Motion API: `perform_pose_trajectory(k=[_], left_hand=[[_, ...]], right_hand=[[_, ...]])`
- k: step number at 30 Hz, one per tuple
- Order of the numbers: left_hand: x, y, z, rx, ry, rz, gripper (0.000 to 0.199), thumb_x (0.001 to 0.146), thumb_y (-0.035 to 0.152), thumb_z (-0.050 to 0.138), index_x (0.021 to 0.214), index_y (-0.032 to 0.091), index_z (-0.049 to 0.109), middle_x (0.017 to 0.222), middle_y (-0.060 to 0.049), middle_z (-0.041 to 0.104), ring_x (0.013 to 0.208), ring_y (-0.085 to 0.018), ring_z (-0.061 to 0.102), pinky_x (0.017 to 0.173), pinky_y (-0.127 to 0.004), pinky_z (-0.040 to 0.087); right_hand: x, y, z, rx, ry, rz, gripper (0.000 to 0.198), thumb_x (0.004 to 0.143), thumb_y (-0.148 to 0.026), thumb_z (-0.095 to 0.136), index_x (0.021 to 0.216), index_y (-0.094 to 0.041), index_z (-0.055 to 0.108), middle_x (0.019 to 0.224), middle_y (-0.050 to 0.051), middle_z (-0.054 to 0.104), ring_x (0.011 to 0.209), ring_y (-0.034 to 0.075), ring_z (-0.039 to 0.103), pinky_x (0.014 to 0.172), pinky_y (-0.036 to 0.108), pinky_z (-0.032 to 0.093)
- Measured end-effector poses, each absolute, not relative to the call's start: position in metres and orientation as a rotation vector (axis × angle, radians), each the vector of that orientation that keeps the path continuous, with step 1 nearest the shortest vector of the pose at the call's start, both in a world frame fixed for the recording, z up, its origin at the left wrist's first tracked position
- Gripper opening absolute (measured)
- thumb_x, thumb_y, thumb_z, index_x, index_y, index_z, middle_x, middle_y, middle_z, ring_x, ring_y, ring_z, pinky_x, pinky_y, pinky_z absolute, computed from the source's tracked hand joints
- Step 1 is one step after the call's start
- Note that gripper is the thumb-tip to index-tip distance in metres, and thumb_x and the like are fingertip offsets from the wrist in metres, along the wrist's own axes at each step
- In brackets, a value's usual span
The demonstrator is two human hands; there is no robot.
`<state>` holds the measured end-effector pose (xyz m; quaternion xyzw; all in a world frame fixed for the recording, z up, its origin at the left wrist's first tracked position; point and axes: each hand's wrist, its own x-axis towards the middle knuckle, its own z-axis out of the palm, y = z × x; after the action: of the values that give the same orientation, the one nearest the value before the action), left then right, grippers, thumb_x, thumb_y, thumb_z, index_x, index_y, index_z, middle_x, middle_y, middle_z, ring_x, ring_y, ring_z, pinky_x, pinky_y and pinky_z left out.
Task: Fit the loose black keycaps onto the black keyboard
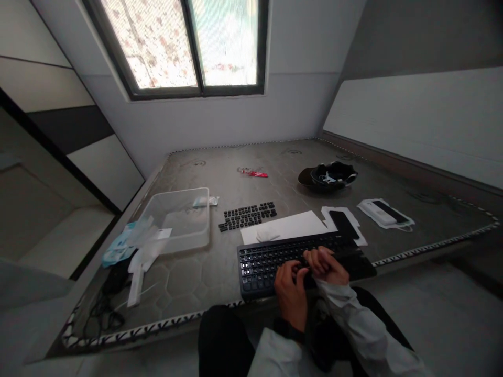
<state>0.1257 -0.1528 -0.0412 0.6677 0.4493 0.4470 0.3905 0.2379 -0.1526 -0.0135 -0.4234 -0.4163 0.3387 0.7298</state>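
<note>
A black keyboard [257, 264] lies at the mattress's front edge, with many bare key positions showing on its left part. My left hand [291, 290] rests on its near side, thumb and fingers curled together over the keys. Close by on the right, my right hand [327, 266] hovers over or touches the keyboard with its fingers bent into a pinch. Whatever either hand's fingertips hold is too small or hidden. Loose black keycaps [248, 215] sit in rows behind the keyboard. Next to them is a white sheet [285, 225] with small white pieces [268, 235] on it.
At left stands a clear plastic bin [178, 243], with blue-and-white packets [120, 246] and a black cable [102, 309] nearby. A black phone-like slab [344, 225] lies on white cloth. Further right are a white masklike item [385, 213], a cap [328, 176] and a red packet [256, 174].
</note>
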Motion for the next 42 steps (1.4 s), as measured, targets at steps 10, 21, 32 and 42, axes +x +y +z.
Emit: perform_pose_trajectory(k=[10,21,32,42], left_hand=[[0.118,-0.142,-0.037,1.146,1.107,1.179,0.032,0.092,0.038,0.054,0.115,0.018,0.064,0.101,-0.008,0.071,0.073,-0.013,0.064,0.068,-0.026,0.052],[0.118,-0.145,-0.039,1.091,1.043,1.202,0.028,0.092,0.038,0.055,0.108,0.017,0.064,0.099,-0.007,0.07,0.062,-0.01,0.059,0.06,-0.023,0.049],[0.111,-0.146,-0.037,1.279,1.055,1.238,0.031,0.096,0.038,0.048,0.115,0.023,0.069,0.106,-0.006,0.069,0.07,-0.012,0.06,0.065,-0.024,0.05],[0.11,-0.148,-0.03,1.446,1.244,1.231,0.024,0.096,0.025,0.049,0.115,0.021,0.062,0.107,-0.008,0.063,0.085,-0.015,0.062,0.079,-0.027,0.051]], right_hand=[[0.273,-0.151,0.012,-1.193,-0.973,0.797,0.052,0.084,-0.057,0.054,0.051,-0.025,0.031,0.037,-0.007,0.025,0.034,0.01,0.025,0.041,0.03,0.026],[0.257,-0.152,0.003,-1.702,-1.499,0.537,0.027,0.079,-0.047,0.065,0.089,-0.025,0.076,0.09,0.006,0.076,0.082,0.024,0.071,0.079,0.036,0.055],[0.261,-0.135,-0.015,-1.617,-1.394,0.78,0.032,0.065,-0.051,0.077,0.076,-0.021,0.074,0.073,0.006,0.074,0.067,0.021,0.068,0.066,0.033,0.056],[0.289,-0.096,-0.008,-1.721,-1.5,0.692,0.028,0.064,-0.048,0.078,0.074,-0.022,0.077,0.072,0.005,0.075,0.066,0.023,0.068,0.066,0.034,0.054]])
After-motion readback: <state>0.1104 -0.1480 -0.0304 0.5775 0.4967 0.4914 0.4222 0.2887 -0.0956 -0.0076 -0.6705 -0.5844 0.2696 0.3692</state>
